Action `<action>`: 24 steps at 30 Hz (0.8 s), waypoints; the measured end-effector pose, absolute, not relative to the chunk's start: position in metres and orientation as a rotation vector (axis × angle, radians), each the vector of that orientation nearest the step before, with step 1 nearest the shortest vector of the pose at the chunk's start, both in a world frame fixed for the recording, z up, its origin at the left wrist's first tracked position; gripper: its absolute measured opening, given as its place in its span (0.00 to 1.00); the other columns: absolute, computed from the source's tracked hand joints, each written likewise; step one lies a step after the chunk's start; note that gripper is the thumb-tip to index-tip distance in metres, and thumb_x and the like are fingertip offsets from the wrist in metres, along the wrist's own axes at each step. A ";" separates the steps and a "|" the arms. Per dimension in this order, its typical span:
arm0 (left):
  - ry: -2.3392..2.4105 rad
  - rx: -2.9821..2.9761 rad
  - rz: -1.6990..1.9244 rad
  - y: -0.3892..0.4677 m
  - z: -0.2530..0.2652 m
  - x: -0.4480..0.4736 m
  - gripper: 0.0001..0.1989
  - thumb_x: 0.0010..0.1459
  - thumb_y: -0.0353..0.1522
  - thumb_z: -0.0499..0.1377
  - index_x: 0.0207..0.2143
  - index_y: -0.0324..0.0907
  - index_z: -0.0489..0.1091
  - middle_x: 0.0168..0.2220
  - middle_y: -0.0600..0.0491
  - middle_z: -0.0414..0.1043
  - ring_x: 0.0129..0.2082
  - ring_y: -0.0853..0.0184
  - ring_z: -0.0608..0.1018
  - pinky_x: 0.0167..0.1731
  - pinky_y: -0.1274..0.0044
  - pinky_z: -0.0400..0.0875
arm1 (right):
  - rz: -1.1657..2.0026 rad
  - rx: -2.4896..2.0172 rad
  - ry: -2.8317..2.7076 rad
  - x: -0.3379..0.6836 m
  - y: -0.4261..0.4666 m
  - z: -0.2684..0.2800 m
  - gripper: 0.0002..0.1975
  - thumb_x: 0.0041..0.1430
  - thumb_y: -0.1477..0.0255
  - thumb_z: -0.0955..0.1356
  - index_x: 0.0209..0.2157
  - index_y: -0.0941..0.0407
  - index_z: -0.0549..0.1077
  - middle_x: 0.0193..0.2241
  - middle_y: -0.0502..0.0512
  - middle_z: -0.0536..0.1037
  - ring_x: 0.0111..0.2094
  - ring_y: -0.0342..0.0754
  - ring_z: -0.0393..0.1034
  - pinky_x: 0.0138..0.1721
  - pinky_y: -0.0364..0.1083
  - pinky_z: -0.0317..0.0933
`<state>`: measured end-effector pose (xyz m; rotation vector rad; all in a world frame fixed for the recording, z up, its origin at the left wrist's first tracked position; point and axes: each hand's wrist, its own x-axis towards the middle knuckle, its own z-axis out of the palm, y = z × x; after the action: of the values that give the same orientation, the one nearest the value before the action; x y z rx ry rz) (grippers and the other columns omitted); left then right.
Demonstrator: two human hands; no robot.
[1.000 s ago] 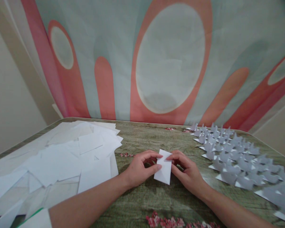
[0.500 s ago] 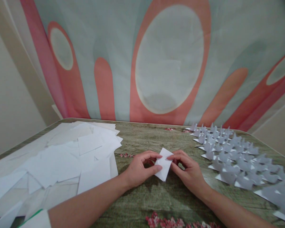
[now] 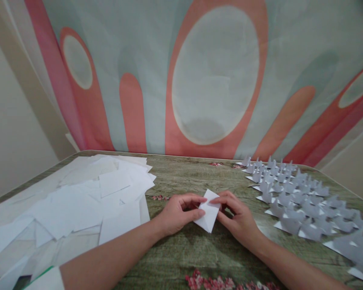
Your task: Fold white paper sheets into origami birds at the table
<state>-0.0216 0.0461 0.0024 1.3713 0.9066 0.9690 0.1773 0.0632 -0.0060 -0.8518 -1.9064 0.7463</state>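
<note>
A small folded piece of white paper (image 3: 209,213), roughly diamond-shaped with a crease near its lower tip, is held just above the table between both hands. My left hand (image 3: 181,211) pinches its left side, thumb on the face and forefinger near the upper edge. On the opposite side, my right hand (image 3: 236,213) grips the right corner, its forefinger lying over the top face and its thumb by the lower right edge. The paper's underside and the fingertips behind it are hidden.
Loose white paper sheets (image 3: 121,217) overlap across the left of the wood-patterned table (image 3: 175,262). Rows of folded white paper figures (image 3: 308,209) stand on the right. Behind the table hangs a printed backdrop (image 3: 151,80). Pink flower prints (image 3: 211,280) mark the tabletop.
The folded paper has shifted slightly downward, and a flap on its lower left now sticks out wider. Both hands keep their grip in nearly the same place.
</note>
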 end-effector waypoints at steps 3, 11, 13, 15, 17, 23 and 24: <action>0.920 1.466 0.948 0.045 0.005 -0.021 0.18 0.50 0.33 0.63 0.44 0.39 0.72 0.41 0.48 0.73 0.36 0.66 0.73 0.36 0.75 0.67 | 0.773 -0.840 -1.940 0.176 0.062 -0.005 0.09 0.52 0.74 0.67 0.38 0.52 0.73 0.34 0.53 0.69 0.35 0.47 0.65 0.34 0.44 0.62; 0.915 1.519 0.910 0.045 0.005 -0.021 0.16 0.50 0.33 0.62 0.43 0.41 0.73 0.42 0.48 0.72 0.38 0.64 0.73 0.37 0.75 0.67 | 0.816 -0.790 -1.994 0.176 0.060 -0.003 0.08 0.53 0.74 0.67 0.37 0.51 0.74 0.36 0.54 0.69 0.39 0.48 0.65 0.39 0.46 0.61; 0.923 1.520 0.904 0.045 0.004 -0.021 0.16 0.49 0.34 0.62 0.43 0.40 0.73 0.41 0.48 0.72 0.38 0.64 0.73 0.36 0.75 0.67 | 0.817 -0.794 -1.993 0.175 0.060 -0.003 0.08 0.53 0.74 0.67 0.37 0.51 0.74 0.35 0.54 0.69 0.38 0.48 0.66 0.39 0.46 0.61; 0.920 1.505 0.901 0.046 0.005 -0.021 0.17 0.49 0.34 0.63 0.42 0.40 0.73 0.40 0.48 0.73 0.36 0.65 0.73 0.35 0.76 0.67 | 0.810 -0.792 -1.988 0.176 0.060 -0.004 0.09 0.53 0.75 0.66 0.36 0.51 0.74 0.35 0.54 0.69 0.38 0.48 0.66 0.39 0.46 0.61; 0.915 1.485 0.897 0.045 0.005 -0.021 0.17 0.48 0.35 0.63 0.42 0.39 0.73 0.38 0.49 0.73 0.35 0.65 0.73 0.34 0.76 0.67 | 0.803 -0.791 -1.985 0.176 0.061 -0.004 0.09 0.53 0.76 0.66 0.36 0.51 0.74 0.34 0.53 0.69 0.37 0.47 0.66 0.38 0.46 0.61; 0.940 1.417 0.904 0.045 0.004 -0.020 0.18 0.46 0.36 0.65 0.41 0.38 0.73 0.33 0.50 0.74 0.32 0.67 0.73 0.34 0.76 0.67 | 0.734 -0.849 -1.957 0.178 0.061 -0.006 0.06 0.54 0.76 0.65 0.34 0.53 0.73 0.33 0.54 0.71 0.35 0.47 0.67 0.35 0.45 0.62; 0.943 1.392 0.909 0.045 0.004 -0.019 0.19 0.45 0.36 0.65 0.40 0.38 0.74 0.33 0.50 0.75 0.32 0.67 0.73 0.34 0.76 0.67 | 0.723 -0.854 -1.953 0.178 0.061 -0.006 0.06 0.54 0.75 0.65 0.33 0.53 0.72 0.33 0.54 0.71 0.35 0.47 0.67 0.35 0.45 0.62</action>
<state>-0.0193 0.0452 0.0036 1.3917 0.9433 0.9094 0.1780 0.0607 -0.0064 -0.8539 -1.9526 0.7229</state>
